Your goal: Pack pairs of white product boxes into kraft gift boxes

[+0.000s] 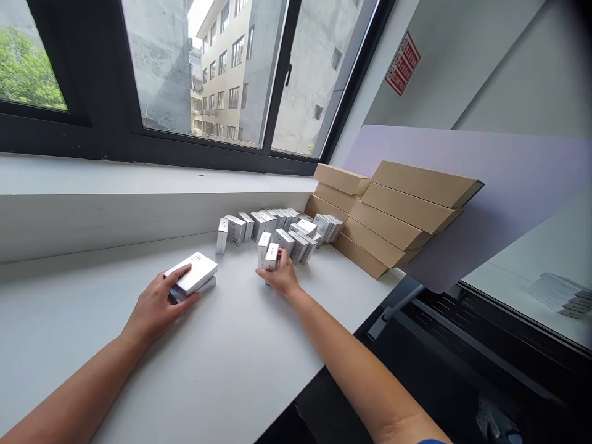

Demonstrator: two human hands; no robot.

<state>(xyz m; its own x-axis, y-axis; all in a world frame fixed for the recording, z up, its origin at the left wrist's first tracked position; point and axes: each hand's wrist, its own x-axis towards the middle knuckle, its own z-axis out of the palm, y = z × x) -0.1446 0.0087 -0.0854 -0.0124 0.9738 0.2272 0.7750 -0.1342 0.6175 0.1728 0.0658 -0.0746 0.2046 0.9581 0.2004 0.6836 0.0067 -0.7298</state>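
On the white table, my left hand [155, 306] grips two small white boxes [198, 271] lying flat, one on top of the other, with the thumb low and the fingers across the top. My right hand [283, 277] has its fingers closed around the sides of an upright small white box [271, 257]. Just behind that one stands another white box [263, 242]. A group of several similar boxes [235, 229] stands beyond my hands, mostly upright in uneven rows, with a few lying on top at the right.
Long brown cardboard boxes [388, 216] are stacked at the back right, against a pale panel [518, 160]. A raised white sill [139, 216] runs along the back below the window. The table's edge [319, 370] slants along the right, with dark equipment beyond.
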